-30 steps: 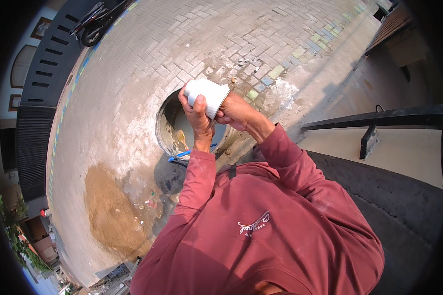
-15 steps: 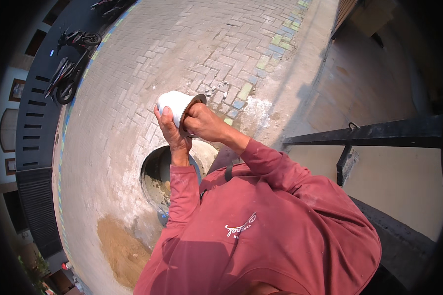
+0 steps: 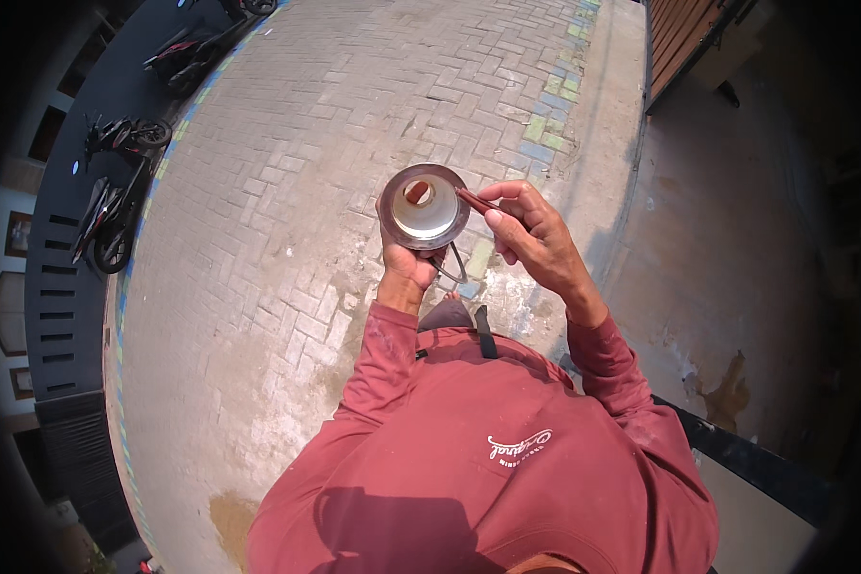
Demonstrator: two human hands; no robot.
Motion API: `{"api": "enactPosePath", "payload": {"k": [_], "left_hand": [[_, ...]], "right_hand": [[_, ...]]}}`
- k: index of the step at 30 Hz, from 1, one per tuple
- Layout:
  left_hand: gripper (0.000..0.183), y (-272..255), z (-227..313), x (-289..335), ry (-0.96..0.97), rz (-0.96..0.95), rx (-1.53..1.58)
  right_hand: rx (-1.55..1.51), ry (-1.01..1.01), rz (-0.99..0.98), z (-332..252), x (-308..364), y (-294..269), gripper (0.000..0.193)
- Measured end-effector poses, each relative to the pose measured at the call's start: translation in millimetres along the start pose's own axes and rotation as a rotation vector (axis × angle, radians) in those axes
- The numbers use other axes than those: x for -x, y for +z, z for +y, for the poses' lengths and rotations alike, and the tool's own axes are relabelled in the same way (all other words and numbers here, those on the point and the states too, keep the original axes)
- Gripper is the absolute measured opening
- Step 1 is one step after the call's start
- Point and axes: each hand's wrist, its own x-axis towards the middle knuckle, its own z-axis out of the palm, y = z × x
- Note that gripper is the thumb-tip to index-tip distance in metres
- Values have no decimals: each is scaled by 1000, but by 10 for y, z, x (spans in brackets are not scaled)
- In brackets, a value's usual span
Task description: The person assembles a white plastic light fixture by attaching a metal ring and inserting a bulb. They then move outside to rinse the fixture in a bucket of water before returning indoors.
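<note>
My left hand [image 3: 408, 265] grips a white, cup-shaped fitting [image 3: 426, 218] from below, its fingers mostly hidden behind it. The fitting has a wide dark rim, and its mouth faces me. Deep inside is a round hole with something reddish-brown showing in it; I cannot tell what. A thin dark loop [image 3: 461, 263], like a wire or cord, hangs under the rim. At the rim's right side, my right hand [image 3: 531, 230] pinches a slim reddish-brown stick [image 3: 476, 200]. The stick's tip meets or overlaps the rim.
Grey block paving [image 3: 287, 191] spreads below, with painted edge blocks on both sides. Parked motorcycles [image 3: 115, 206] stand by a dark wall at the left. A dark metal beam [image 3: 756, 464] crosses the lower right. Brown sand [image 3: 230, 526] lies at the lower left.
The fitting has moved right and turned its mouth toward me. My right hand has come out of it and now shows the stick. The round pit below is no longer in view.
</note>
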Motion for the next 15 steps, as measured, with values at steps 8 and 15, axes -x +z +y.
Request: {"api": "enactPosePath", "payload": {"k": [8,15], "left_hand": [[72,1094,-259,-1215,-320,-359,-93],[75,2110,-1264,-1877,-138,-530,-367]], "right_hand": [[561,-318,316,-242,-292,-804,48],[860,108,542,353,-891,-1325,44]]}}
